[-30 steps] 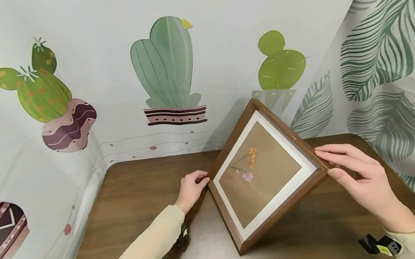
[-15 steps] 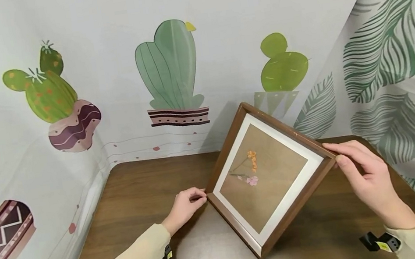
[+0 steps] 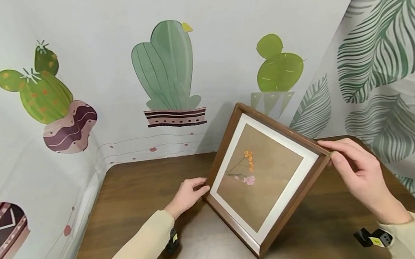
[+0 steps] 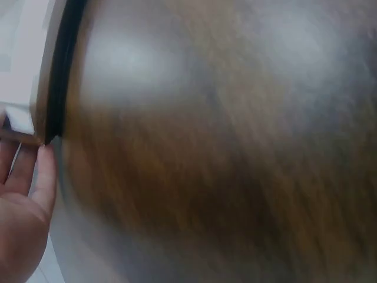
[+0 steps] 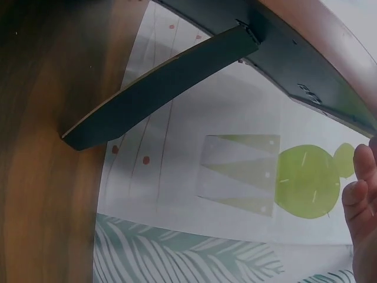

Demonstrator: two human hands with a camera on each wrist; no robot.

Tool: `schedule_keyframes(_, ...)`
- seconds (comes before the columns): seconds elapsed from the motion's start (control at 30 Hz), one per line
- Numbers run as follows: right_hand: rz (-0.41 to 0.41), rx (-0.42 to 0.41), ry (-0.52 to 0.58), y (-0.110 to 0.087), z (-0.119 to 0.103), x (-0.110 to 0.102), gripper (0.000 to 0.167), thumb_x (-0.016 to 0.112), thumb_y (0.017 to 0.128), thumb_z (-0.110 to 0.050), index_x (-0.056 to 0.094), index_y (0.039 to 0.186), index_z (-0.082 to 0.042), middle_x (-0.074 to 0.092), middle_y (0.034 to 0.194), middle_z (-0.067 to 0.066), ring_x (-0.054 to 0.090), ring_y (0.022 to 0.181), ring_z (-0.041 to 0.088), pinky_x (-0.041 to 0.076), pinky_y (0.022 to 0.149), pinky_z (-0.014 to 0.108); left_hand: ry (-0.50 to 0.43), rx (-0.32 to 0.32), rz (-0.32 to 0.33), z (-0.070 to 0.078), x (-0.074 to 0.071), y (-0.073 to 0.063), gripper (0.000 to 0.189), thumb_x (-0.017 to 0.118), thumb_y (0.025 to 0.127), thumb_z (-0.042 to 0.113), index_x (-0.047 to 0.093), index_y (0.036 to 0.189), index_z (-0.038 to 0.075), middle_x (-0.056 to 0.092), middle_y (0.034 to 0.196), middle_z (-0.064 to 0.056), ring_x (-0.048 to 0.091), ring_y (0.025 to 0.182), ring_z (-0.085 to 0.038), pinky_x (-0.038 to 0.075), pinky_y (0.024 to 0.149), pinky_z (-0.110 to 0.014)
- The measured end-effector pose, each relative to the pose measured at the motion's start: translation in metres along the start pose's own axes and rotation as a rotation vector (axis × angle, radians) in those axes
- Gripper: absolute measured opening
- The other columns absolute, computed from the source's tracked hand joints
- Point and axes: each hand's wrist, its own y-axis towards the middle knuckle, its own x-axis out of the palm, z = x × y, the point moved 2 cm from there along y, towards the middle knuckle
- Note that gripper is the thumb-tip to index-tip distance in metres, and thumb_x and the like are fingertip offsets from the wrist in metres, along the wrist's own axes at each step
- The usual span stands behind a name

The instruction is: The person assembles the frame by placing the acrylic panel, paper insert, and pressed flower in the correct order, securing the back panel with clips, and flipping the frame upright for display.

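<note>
A brown wooden picture frame (image 3: 312, 179) stands tilted on one corner, turned like a diamond. Behind its glass, a white mat borders tan paper with orange and pink flowers. My left hand (image 3: 186, 198) pinches the left corner between thumb and fingers. At the right corner, my right hand (image 3: 363, 174) grips with the thumb in front and fingers along the upper edge. The right wrist view shows the frame's dark back panel (image 5: 283, 50) with a dark stand leg (image 5: 159, 88) swung out from it. Whether the lower corner touches the table is hard to tell.
The dark wood table (image 3: 142, 178) lies beneath, its back edge against a white cloth backdrop (image 3: 217, 26) printed with cacti and leaves. Black cameras (image 3: 374, 238) sit at both wrists. Light glares off the tabletop.
Over the past second the frame has turned in my hands: its top corner has shifted left and its bottom corner right. My left hand dipped with the left corner, then rose slightly.
</note>
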Motion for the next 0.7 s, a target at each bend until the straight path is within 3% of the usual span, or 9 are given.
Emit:
schedule_keyframes(0.17,0.026,0.155,-0.049,-0.005,0.022,-0.001,0.023,0.058,0.097,0.013,0.067,0.118,0.013,0.065,0.082,-0.005,0.058,0.071,0.002,0.043,0.062,0.014,-0.007,-0.032,-0.046,-0.001,-0.009,-0.01,0.04,0.071,0.099,0.011,0.065,0.132,-0.01,0.069,0.128,-0.024,0.067,0.118,-0.036,0.055,0.101,-0.046)
schedule_keyframes(0.27,0.033,0.221,-0.03,-0.003,0.029,0.001,0.022,0.057,0.098,0.012,0.065,0.118,0.014,0.063,0.077,0.0,0.056,0.067,0.003,0.041,0.057,0.016,-0.006,-0.024,-0.086,-0.002,-0.012,-0.02,0.044,0.071,0.099,0.013,0.062,0.136,-0.01,0.069,0.129,-0.023,0.068,0.116,-0.034,0.056,0.098,-0.039)
schedule_keyframes(0.37,0.043,0.276,-0.024,0.003,0.035,0.007,0.02,0.057,0.101,0.007,0.064,0.119,0.013,0.063,0.076,-0.001,0.057,0.067,0.003,0.042,0.056,0.017,-0.008,-0.018,-0.123,-0.003,-0.016,-0.031,0.043,0.073,0.098,0.013,0.064,0.134,-0.008,0.071,0.125,-0.02,0.069,0.113,-0.03,0.056,0.094,-0.032)
schedule_keyframes(0.5,0.083,0.359,-0.037,0.011,0.042,0.016,0.019,0.062,0.101,0.001,0.064,0.118,0.01,0.066,0.08,-0.011,0.06,0.066,0.004,0.043,0.055,0.016,-0.021,-0.037,-0.152,-0.003,-0.019,-0.046,0.037,0.076,0.095,0.013,0.067,0.126,-0.005,0.073,0.115,-0.017,0.07,0.107,-0.028,0.058,0.086,-0.028)
schedule_keyframes(0.6,0.109,0.387,-0.044,0.017,0.046,0.024,0.016,0.066,0.1,0.0,0.066,0.113,0.009,0.067,0.082,-0.016,0.06,0.065,0.005,0.043,0.055,0.016,-0.046,-0.058,-0.157,-0.003,-0.018,-0.058,0.035,0.079,0.093,0.012,0.066,0.121,-0.004,0.072,0.113,-0.016,0.07,0.104,-0.026,0.058,0.084,-0.026)
schedule_keyframes(0.7,0.11,0.364,-0.082,0.021,0.048,0.032,0.014,0.07,0.097,0.001,0.071,0.11,0.006,0.067,0.082,-0.019,0.058,0.066,0.001,0.043,0.057,0.013,-0.116,-0.072,-0.148,-0.002,-0.016,-0.068,0.032,0.079,0.092,0.008,0.064,0.117,-0.005,0.07,0.111,-0.016,0.069,0.1,-0.024,0.06,0.079,-0.027)
